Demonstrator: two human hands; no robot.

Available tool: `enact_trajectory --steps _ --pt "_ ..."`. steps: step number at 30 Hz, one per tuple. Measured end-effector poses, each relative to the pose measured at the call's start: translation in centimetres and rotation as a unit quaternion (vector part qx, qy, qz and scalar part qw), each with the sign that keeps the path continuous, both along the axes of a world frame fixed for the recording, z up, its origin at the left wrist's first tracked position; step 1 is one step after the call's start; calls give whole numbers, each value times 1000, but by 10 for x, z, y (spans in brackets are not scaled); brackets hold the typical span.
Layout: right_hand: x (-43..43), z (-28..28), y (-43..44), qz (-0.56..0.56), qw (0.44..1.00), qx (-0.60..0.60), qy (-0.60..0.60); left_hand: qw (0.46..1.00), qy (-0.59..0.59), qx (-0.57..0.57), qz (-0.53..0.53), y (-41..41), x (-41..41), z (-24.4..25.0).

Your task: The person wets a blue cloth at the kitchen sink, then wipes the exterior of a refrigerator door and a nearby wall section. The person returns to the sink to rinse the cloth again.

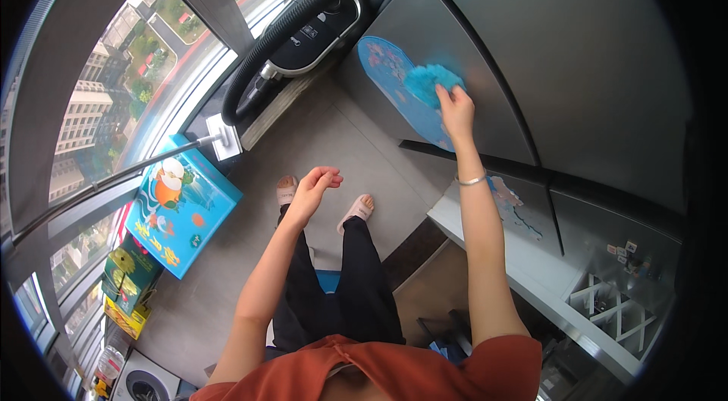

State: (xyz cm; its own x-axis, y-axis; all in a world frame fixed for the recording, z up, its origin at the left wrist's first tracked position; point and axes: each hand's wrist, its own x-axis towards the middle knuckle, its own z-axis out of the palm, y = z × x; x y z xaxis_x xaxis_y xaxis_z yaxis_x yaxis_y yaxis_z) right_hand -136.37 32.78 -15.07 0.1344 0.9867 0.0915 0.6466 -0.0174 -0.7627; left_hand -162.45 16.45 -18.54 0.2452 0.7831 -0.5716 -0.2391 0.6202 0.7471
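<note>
My right hand (456,108) pinches a fluffy turquoise cloth or duster pad (426,82) against a grey metallic door (398,20), which looks like a refrigerator's. Behind the fluffy pad is a long, rounded blue panel with a flower pattern (387,74) on the same door. The pad covers its middle right side. A silver bangle (472,179) circles my right wrist. Over the grey floor, my left hand (318,185) hangs in the air with its fingers curled in; nothing shows in it.
At the window stands a black vacuum cleaner (310,37) with a ribbed hose (273,31). A metal pole with a white flat head (225,136) leans near a blue fruit-print box (187,202). Bags and a washing machine (142,379) are lower left; a white counter edge (512,276) runs right.
</note>
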Motion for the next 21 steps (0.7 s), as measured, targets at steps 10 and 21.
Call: enact_trajectory --steps 10,21 --pt "102 -5 -115 -121 989 -3 86 998 -61 22 15 16 72 -49" --pt "53 -233 -169 -332 849 -43 409 975 -51 212 -30 145 108 -180"
